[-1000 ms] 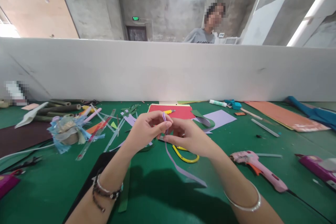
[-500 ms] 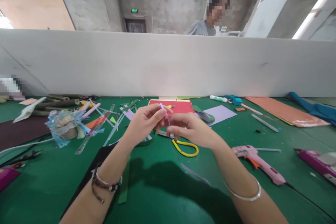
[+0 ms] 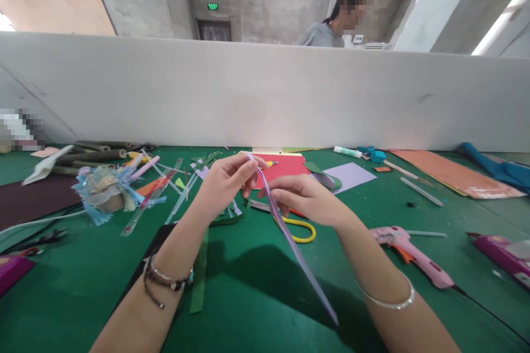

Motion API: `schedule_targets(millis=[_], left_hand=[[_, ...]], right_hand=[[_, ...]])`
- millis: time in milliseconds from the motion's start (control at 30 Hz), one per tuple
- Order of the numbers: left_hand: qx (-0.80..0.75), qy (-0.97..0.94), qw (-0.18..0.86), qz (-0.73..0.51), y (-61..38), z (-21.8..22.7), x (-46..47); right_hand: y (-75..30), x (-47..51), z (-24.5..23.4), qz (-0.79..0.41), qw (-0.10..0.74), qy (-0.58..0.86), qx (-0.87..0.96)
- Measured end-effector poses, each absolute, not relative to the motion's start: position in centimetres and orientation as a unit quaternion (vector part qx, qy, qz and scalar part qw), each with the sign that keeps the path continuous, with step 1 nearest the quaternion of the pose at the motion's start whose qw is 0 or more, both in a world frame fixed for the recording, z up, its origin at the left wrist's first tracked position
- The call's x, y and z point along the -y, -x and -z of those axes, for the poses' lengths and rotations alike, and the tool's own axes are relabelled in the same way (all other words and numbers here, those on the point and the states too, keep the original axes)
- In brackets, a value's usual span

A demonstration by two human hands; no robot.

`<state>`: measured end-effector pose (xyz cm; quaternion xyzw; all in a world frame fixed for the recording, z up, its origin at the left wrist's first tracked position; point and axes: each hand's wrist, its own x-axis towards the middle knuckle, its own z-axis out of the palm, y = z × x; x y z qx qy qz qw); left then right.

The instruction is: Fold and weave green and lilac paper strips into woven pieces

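A narrow purple paper strip [image 3: 298, 256] runs between my two hands and hangs down toward the lower right. My left hand [image 3: 226, 179] pinches its upper end between thumb and fingers. Closed on the same strip a little lower is my right hand [image 3: 308, 198], its thumb against the fingers. Yellow-handled scissors [image 3: 304, 231] lie on the table just behind the strip, their blades partly hidden by my hands. Red paper [image 3: 290, 168] and a purple paper sheet [image 3: 351, 177] lie beyond my hands.
A pink glue gun [image 3: 418, 259] lies at right on the green table [image 3: 256, 309]. Left are a ribbon-wrapped bundle [image 3: 105, 190], a ruler [image 3: 153, 196] and bamboo-like sticks [image 3: 93, 157]. A white partition [image 3: 265, 94] stands behind; a person [image 3: 325, 35] is beyond it.
The purple strip has turned so that its broad side shows, and its loose end now reaches lower and nearer. Both hands keep hold of it, my right hand slightly shifted. The view tilted slightly.
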<state>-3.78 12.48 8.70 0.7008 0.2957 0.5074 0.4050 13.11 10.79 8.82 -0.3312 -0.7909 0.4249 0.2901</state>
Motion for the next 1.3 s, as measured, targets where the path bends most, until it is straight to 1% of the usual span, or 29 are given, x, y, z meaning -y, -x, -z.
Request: schedule_targets(millis=[267, 533, 667, 767, 867, 1033, 1167, 1300], left_hand=[[-0.318, -0.696, 0.398, -0.505, 3.6, -8.6, -12.7], [-0.301, -0.689, 0.412, -0.515, 3.6, -8.3, -12.9], [-0.309, -0.693, 0.408, -0.508, 3.3, -8.3, -12.8], [-0.318, -0.716, 0.399, -0.477, 3.0, -8.3, -12.6], [-0.338, -0.735, 0.366, -0.460, 2.7, -8.1, -12.6], [-0.406, -0.725, 0.269, -0.487, 2.0, -7.3, -12.7], [-0.442, -0.712, 0.217, -0.501, 1.5, -6.9, -12.5], [-0.446, -0.718, 0.168, -0.508, 1.4, -6.8, -12.4]], right_hand=[[-13.0, -10.6, -8.7, -0.335, 0.275, 0.358, 0.827], [-13.1, -10.7, -8.9, -0.361, 0.270, 0.339, 0.826], [-12.6, -10.6, -8.6, -0.305, 0.301, 0.385, 0.817], [-12.3, -10.7, -8.3, -0.265, 0.337, 0.411, 0.804], [-12.3, -10.7, -8.1, -0.208, 0.355, 0.428, 0.804], [-12.0, -10.5, -7.9, -0.126, 0.326, 0.446, 0.824], [-11.8, -10.6, -7.7, -0.129, 0.316, 0.448, 0.827], [-11.8, -10.7, -7.5, -0.154, 0.317, 0.441, 0.825]])
